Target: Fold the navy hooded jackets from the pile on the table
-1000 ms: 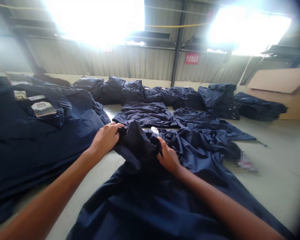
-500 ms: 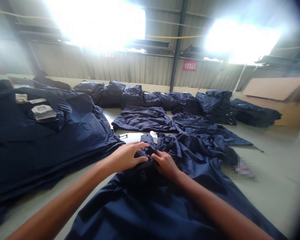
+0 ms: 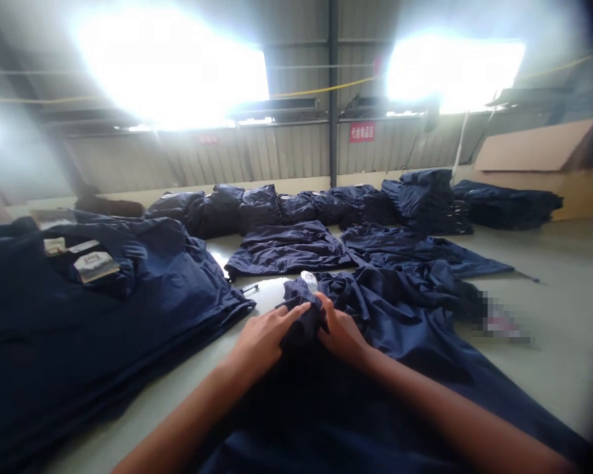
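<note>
A pale work surface (image 3: 548, 355) runs across the view, with a long row of navy bundles (image 3: 257, 207) along its far side and a tall stack of folded navy clothes (image 3: 89, 336) at left, printed cards (image 3: 96, 266) on top. A loose navy garment (image 3: 410, 336) sprawls in front, its cloth gathered into a bunch (image 3: 301, 322) near the middle. The left hand (image 3: 261, 345) and right hand (image 3: 340, 332) press that bunch from either side; whether they pinch it, I cannot tell. A small clear tag (image 3: 309, 282) sits at the bunch's top.
</note>
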The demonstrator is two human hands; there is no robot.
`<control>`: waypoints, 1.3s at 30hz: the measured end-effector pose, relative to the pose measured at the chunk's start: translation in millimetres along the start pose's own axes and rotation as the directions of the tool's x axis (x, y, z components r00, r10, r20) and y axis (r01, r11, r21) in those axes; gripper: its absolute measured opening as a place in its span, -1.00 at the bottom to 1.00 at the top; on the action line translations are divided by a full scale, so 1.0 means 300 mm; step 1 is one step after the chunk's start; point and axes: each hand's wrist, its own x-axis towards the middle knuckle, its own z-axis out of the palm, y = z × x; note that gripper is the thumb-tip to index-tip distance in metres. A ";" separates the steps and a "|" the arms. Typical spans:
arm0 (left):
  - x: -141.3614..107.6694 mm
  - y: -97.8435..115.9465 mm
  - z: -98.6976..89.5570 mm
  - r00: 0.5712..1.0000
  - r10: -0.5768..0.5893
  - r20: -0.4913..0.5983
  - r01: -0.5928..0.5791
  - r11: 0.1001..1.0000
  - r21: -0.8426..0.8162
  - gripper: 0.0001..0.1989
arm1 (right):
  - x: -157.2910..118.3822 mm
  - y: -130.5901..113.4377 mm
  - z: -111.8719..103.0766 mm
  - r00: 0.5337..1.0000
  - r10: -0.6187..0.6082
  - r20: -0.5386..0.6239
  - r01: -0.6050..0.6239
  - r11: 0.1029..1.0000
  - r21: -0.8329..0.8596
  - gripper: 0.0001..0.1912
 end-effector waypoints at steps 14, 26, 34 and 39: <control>-0.043 -0.116 -0.143 0.857 -0.042 -0.514 0.132 0.981 0.139 -0.53 | 0.017 -0.042 -0.018 0.999 -0.002 0.049 0.005 0.999 -0.044 -0.69; 0.022 -0.277 0.416 0.978 -0.206 -0.039 0.208 0.977 0.040 -0.46 | -0.058 0.282 -0.400 0.903 0.429 -0.018 -0.339 0.687 -0.643 -0.48; -0.076 -0.178 0.322 0.961 -0.269 0.062 0.256 0.953 0.163 -0.43 | -0.174 0.251 -0.497 0.908 0.414 0.070 -0.223 0.617 -0.755 -0.46; -0.048 -0.118 0.111 0.930 -0.301 0.211 0.250 0.939 0.237 -0.62 | -0.381 -0.061 -0.445 0.878 0.466 0.104 -0.300 0.708 -0.639 -0.50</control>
